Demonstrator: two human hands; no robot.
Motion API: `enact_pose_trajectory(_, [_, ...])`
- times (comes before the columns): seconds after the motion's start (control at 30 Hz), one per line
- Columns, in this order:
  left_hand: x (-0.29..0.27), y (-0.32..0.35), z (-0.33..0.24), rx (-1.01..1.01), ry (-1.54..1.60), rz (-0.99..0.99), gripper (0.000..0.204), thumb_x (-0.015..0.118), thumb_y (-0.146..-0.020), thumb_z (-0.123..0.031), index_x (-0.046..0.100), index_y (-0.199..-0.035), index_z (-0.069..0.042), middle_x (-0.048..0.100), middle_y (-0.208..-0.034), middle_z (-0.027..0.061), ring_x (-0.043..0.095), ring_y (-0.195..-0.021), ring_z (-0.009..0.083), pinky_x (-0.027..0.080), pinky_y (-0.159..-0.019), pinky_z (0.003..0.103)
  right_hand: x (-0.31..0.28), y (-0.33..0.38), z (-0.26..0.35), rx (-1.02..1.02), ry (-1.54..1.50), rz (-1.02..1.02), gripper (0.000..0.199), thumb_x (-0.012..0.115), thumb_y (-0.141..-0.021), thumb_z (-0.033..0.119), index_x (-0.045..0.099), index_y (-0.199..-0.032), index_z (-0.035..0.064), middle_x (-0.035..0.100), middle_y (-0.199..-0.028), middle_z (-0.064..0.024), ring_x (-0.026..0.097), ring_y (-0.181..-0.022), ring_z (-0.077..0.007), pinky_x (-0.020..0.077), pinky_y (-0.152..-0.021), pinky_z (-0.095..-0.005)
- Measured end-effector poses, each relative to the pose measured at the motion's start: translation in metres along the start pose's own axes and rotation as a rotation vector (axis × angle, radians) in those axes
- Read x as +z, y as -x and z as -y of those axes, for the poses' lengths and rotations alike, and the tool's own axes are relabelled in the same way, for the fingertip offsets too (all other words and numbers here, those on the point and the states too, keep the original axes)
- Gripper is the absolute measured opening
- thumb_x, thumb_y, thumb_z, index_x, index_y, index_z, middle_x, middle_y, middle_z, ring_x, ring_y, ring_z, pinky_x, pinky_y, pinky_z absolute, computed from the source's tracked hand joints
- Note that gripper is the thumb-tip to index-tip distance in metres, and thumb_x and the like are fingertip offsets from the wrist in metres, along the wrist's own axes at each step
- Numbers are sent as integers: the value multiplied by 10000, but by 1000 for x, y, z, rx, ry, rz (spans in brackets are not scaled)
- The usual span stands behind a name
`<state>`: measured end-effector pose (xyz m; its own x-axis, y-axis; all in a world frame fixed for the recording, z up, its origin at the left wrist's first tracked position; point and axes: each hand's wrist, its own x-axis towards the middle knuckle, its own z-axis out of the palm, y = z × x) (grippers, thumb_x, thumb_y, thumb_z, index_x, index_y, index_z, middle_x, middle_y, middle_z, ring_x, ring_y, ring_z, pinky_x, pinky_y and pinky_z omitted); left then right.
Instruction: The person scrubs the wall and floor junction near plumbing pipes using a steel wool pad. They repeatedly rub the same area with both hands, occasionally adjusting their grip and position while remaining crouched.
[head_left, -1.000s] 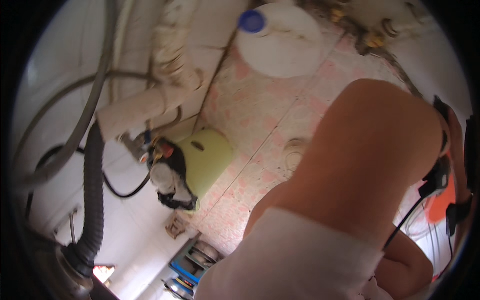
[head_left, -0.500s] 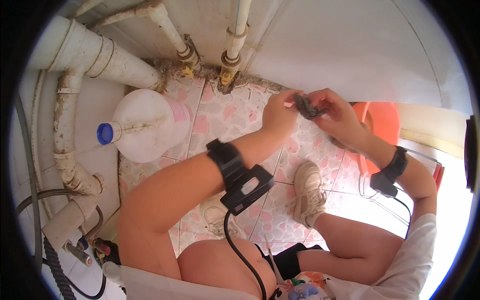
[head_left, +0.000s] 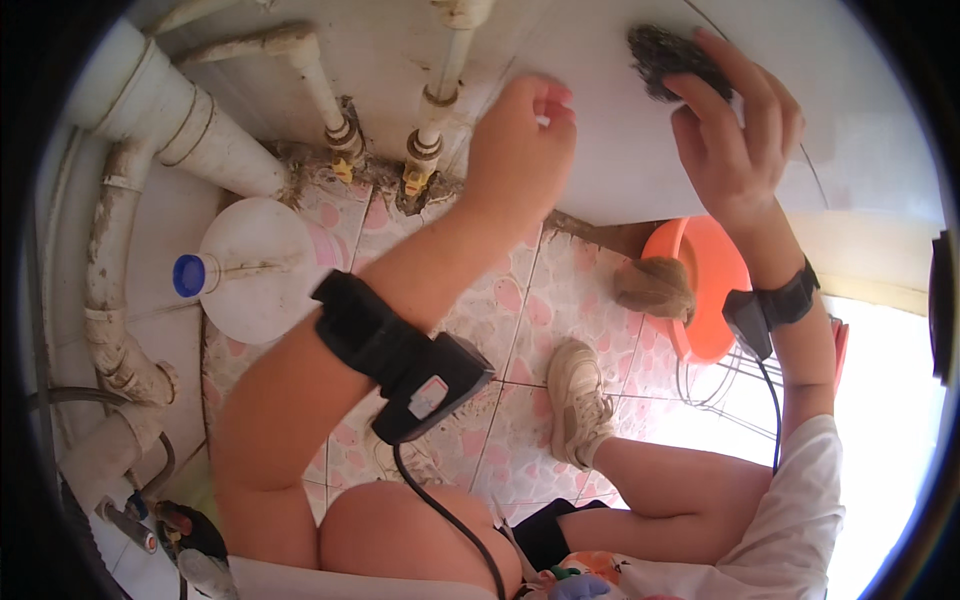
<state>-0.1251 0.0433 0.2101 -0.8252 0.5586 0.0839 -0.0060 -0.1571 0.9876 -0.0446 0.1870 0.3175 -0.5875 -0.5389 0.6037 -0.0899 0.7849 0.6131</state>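
Note:
A dark grey steel wool scrubber [head_left: 675, 62] lies against the white tiled wall [head_left: 590, 150] at the upper right. My right hand [head_left: 738, 140] holds it there, the fingertips bent over its right side. My left hand [head_left: 525, 135] is raised in front of the same wall, left of the scrubber and apart from it. Its fingers are curled in, and I see nothing in them. Both wrists wear black straps with a small box and a cable.
An orange basin [head_left: 715, 290] stands at the right with a brown cloth [head_left: 655, 288] hanging over its rim. To the left is a white plastic jug [head_left: 255, 270] with a blue cap. Dirty white pipes [head_left: 110, 260] run along the left wall. Pink-patterned tiles [head_left: 470, 345] cover the floor.
My hands have come apart and risen from above the floor to the wall. The steel wool scrubber has gone up and right with my right hand, out of my left hand's fingers.

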Motion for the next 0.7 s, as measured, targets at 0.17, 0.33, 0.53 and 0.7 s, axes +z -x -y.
enact_pose_trajectory(0.17, [-20,-33,-59,-137,-822,440,255,583,-848,-199,609,-968,24,642,-890,101,612,-812,177,483,-743,330,15,3,-2,-113,-1,-167,353,771,-612,77,680,-953,63,617,-1122,-113,593,-895,-237,462,-730,-313])
enact_pose_trajectory(0.33, [-39,-38,-122,23,-1029,775,272,570,-869,-236,626,-1001,-5,634,-862,63,593,-797,154,469,-722,306,25,10,-6,-114,-105,-278,355,751,-600,57,676,-945,18,619,-1057,-140,600,-843,-254,464,-671,-313])
enact_pose_trajectory(0.53, [-65,-23,-159,-33,-972,857,250,581,-883,-211,627,-1033,-16,622,-862,56,595,-787,142,484,-730,305,18,12,-3,-116,-139,-230,334,685,-632,39,659,-963,2,617,-1035,-134,592,-851,-254,445,-693,-317])
enact_pose_trajectory(0.7, [-43,8,-80,299,-1039,619,212,615,-848,-137,610,-1030,-28,649,-952,127,637,-815,271,507,-731,351,15,30,5,-2,-323,81,372,577,-731,104,577,-1100,52,555,-1096,-73,559,-955,-247,426,-827,-343])
